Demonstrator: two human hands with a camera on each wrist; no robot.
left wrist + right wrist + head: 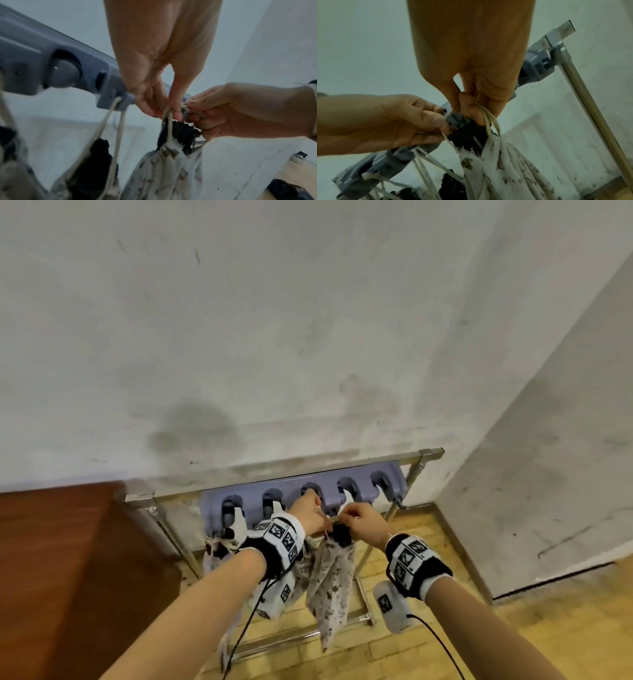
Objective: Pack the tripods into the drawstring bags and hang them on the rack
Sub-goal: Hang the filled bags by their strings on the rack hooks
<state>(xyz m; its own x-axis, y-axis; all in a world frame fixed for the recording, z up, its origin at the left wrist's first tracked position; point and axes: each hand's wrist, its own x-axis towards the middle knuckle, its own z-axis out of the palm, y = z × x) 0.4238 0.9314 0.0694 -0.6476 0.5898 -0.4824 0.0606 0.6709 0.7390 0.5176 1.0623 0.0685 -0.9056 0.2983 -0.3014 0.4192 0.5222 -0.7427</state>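
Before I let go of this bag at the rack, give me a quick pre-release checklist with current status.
1. Left hand pinches the cream drawstring cord: ok.
2. Right hand grips the cord loops: ok.
3. Cord seated over a hook of the grey-blue plastic hook rail: cannot tell, fingers cover it.
4. Black tripod fully inside the white patterned drawstring bag: not ok, its top sticks out of the cinched mouth.
5. Neighbouring hung bag cords on their hook: ok.
6. Hooks free to the right on the rail: ok.
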